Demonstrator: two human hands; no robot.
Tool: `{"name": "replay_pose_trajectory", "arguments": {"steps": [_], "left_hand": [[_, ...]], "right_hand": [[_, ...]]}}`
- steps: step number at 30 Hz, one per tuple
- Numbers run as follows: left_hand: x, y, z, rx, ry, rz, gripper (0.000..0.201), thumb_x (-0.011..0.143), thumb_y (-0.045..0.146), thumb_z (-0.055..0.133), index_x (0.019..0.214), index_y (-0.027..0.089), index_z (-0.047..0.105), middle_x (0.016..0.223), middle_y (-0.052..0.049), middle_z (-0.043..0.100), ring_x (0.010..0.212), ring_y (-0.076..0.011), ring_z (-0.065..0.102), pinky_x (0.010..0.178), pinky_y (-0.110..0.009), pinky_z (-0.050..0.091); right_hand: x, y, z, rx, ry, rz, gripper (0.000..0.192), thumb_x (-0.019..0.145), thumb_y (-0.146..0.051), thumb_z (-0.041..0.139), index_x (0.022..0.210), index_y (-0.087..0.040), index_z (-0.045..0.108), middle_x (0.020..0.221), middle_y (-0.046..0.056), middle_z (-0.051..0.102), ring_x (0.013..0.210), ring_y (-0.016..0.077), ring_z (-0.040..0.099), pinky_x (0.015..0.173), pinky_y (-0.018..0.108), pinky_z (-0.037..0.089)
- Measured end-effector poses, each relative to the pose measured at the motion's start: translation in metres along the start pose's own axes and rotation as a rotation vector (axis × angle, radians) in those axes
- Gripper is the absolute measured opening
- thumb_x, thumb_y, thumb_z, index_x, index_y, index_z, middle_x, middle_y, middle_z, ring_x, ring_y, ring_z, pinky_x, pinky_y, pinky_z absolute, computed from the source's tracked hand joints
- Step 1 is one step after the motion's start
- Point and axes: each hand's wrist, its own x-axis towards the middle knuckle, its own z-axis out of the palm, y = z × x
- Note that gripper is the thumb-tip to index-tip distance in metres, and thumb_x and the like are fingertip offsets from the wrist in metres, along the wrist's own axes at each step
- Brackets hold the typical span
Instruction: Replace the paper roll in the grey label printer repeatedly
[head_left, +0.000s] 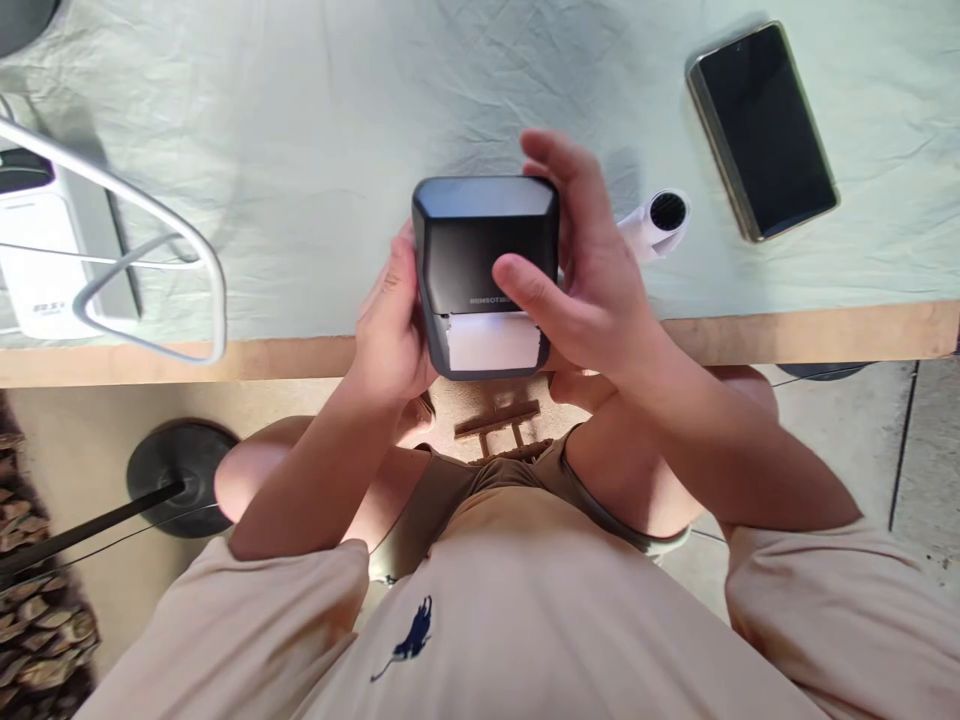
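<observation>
A small black label printer is held over the table's front edge, with white paper showing at its slot. My left hand grips its left side and underside. My right hand wraps around its right side, the thumb lying across the lid near the printed brand name. Just behind my right hand a white paper roll lies on the cloth.
A dark smartphone lies face up at the back right on the pale green cloth. A white device and a white wire stand sit at the left. The wooden table edge runs across the view.
</observation>
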Motion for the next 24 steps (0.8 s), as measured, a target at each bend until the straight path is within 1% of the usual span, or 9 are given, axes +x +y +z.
{"name": "replay_pose_trajectory", "arguments": {"steps": [3,8,10,12,14,16,17,20,24], "left_hand": [[0.003,-0.003,-0.002,0.04,0.006,0.083,0.037,0.101,0.055,0.05,0.113,0.028,0.072,0.113,-0.005,0.075,0.141,-0.0276,0.057,0.109,-0.039,0.055],[0.004,-0.006,-0.007,-0.017,0.011,0.149,0.022,0.102,0.039,0.055,0.101,0.027,0.073,0.1,0.0,0.072,0.096,-0.0206,0.065,0.093,-0.036,0.055],[0.004,-0.006,-0.007,-0.027,0.018,0.132,0.019,0.102,0.038,0.056,0.1,0.027,0.073,0.099,0.0,0.072,0.102,-0.0218,0.065,0.097,-0.037,0.054],[0.005,-0.004,-0.005,-0.044,0.009,0.095,0.024,0.101,0.044,0.057,0.097,0.026,0.072,0.1,-0.003,0.073,0.122,-0.0263,0.062,0.107,-0.04,0.052],[0.007,-0.002,-0.004,-0.068,-0.066,0.07,0.032,0.1,0.052,0.055,0.098,0.025,0.072,0.108,-0.005,0.075,0.141,-0.0292,0.052,0.115,-0.043,0.05],[0.007,-0.001,-0.005,-0.082,-0.171,0.078,0.032,0.098,0.053,0.056,0.105,0.026,0.072,0.117,-0.003,0.075,0.148,-0.0291,0.047,0.117,-0.043,0.05],[0.007,-0.001,-0.005,-0.077,-0.217,0.084,0.03,0.097,0.051,0.059,0.109,0.028,0.072,0.119,-0.002,0.075,0.147,-0.0289,0.049,0.116,-0.042,0.051],[0.004,0.0,-0.008,-0.022,-0.202,0.053,0.033,0.093,0.048,0.066,0.121,0.03,0.07,0.115,-0.001,0.076,0.138,-0.0287,0.057,0.11,-0.039,0.054],[0.001,-0.001,-0.008,0.04,-0.139,0.044,0.036,0.093,0.051,0.067,0.119,0.027,0.07,0.111,-0.005,0.074,0.125,-0.0289,0.064,0.095,-0.036,0.055]], "right_hand": [[0.002,-0.002,-0.008,0.016,-0.027,-0.082,0.058,0.095,-0.045,0.056,0.146,-0.022,0.042,0.157,0.013,0.047,0.149,0.0262,0.046,0.125,0.044,0.045],[0.007,-0.006,-0.024,-0.041,-0.186,-0.092,0.063,0.088,-0.039,0.067,0.147,-0.027,0.046,0.156,0.006,0.05,0.145,0.0193,0.051,0.123,0.036,0.05],[0.008,-0.009,-0.026,-0.116,-0.104,-0.146,0.06,0.087,-0.047,0.071,0.139,-0.024,0.055,0.145,0.008,0.058,0.138,0.0195,0.055,0.113,0.034,0.056],[0.008,-0.013,-0.024,-0.204,0.068,-0.236,0.052,0.086,-0.056,0.072,0.12,-0.019,0.063,0.119,0.008,0.067,0.109,0.0176,0.064,0.088,0.032,0.059],[0.008,-0.016,-0.019,-0.233,0.238,-0.269,0.039,0.09,-0.055,0.07,0.101,-0.018,0.063,0.096,0.002,0.062,0.072,0.0087,0.052,0.064,0.028,0.047],[0.009,-0.019,-0.015,-0.17,0.327,-0.23,0.025,0.096,-0.041,0.066,0.09,-0.019,0.055,0.088,-0.001,0.05,0.061,0.004,0.04,0.057,0.026,0.036],[0.009,-0.02,-0.014,-0.145,0.348,-0.197,0.023,0.098,-0.037,0.063,0.088,-0.02,0.052,0.087,-0.001,0.047,0.063,0.0038,0.043,0.057,0.025,0.036],[0.012,-0.021,-0.014,-0.247,0.341,-0.156,0.025,0.102,-0.04,0.054,0.087,-0.021,0.048,0.087,0.0,0.053,0.066,0.006,0.051,0.059,0.025,0.039],[0.016,-0.024,-0.021,-0.501,0.142,-0.182,0.017,0.095,-0.031,0.053,0.084,-0.02,0.057,0.084,0.0,0.069,0.055,0.0063,0.044,0.056,0.028,0.032]]}}
